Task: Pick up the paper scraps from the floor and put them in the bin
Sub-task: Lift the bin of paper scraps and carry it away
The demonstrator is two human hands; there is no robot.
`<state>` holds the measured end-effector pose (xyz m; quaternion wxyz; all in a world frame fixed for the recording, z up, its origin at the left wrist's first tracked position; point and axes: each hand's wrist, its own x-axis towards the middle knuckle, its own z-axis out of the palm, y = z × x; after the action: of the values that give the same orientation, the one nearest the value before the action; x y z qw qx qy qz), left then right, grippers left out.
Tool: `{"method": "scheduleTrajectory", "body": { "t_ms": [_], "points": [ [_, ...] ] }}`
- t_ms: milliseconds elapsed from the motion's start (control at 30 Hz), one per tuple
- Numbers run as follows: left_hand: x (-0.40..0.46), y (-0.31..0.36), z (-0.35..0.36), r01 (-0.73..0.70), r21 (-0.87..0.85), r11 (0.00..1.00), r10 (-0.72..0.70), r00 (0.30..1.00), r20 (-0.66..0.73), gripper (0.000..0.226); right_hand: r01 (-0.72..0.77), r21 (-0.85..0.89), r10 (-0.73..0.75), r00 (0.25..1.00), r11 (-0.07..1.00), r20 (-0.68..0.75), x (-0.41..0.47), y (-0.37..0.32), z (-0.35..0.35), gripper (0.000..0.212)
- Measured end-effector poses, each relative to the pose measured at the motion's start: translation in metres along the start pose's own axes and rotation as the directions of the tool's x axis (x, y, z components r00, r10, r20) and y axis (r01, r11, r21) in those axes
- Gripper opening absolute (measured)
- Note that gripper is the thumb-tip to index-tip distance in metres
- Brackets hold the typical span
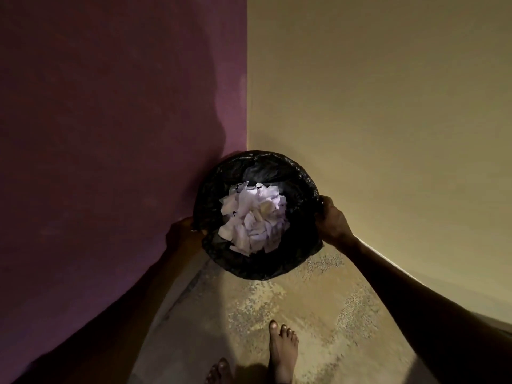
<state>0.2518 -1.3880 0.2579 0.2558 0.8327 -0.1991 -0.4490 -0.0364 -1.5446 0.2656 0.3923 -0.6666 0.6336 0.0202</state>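
Black plastic lines the bin [302,187], a round one seen from above, sitting in the corner where a purple wall [110,134] meets a cream wall [388,106]. The liner is crinkled and folds over the rim all the way round. Inside, a heap of pale paper scraps [253,218] fills the middle of the bin, white to faintly lilac in the dim light, torn in uneven pieces and piled loosely on one another. A few show dark marks of print, too small to read.

Both hands hold the bin at its rim, on opposite sides. The left hand [181,230] is in shadow against the purple wall; its fingers curl around the liner-covered edge at the lower left, with a thumb tip just showing on the inner side. The right hand [331,217] grips the rim at the right, fingers wrapped over the edge and bunching the plastic there. Both forearms reach in from the bottom corners of the view.

Whether the bin stands on the floor [318,314] or is lifted slightly off it cannot be told from this angle. The floor is mottled tan and brown, with a speckled patch near the bin. Two bare feet stand on it at the bottom of the view: the right foot [282,353] forward, the left foot [220,372] only partly in view.
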Motion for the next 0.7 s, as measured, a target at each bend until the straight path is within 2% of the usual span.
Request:
{"method": "scheduleTrajectory", "body": {
  "t_ms": [167, 333, 700],
  "points": [
    [0.018, -0.003, 0.028, 0.027, 0.044, 0.999, -0.024, 0.997, -0.077, 0.040, -0.005, 0.031, 0.004, 1.000, 1.000, 0.010, 0.029, 0.014, 0.013, 0.037],
    [0.032, 0.003, 0.038, 0.021, -0.009, 1.000, -0.022, 0.987, -0.156, 0.035, 0.000, 0.053, -0.001, 1.000, 0.999, 0.018, 0.053, 0.011, 0.018, 0.037],
    [0.057, 0.008, 0.038, 0.020, 0.081, 0.997, -0.003, 0.979, -0.202, 0.035, 0.024, 0.105, -0.027, 0.999, 0.994, 0.031, 0.057, 0.009, 0.026, 0.038]
  ]
}}
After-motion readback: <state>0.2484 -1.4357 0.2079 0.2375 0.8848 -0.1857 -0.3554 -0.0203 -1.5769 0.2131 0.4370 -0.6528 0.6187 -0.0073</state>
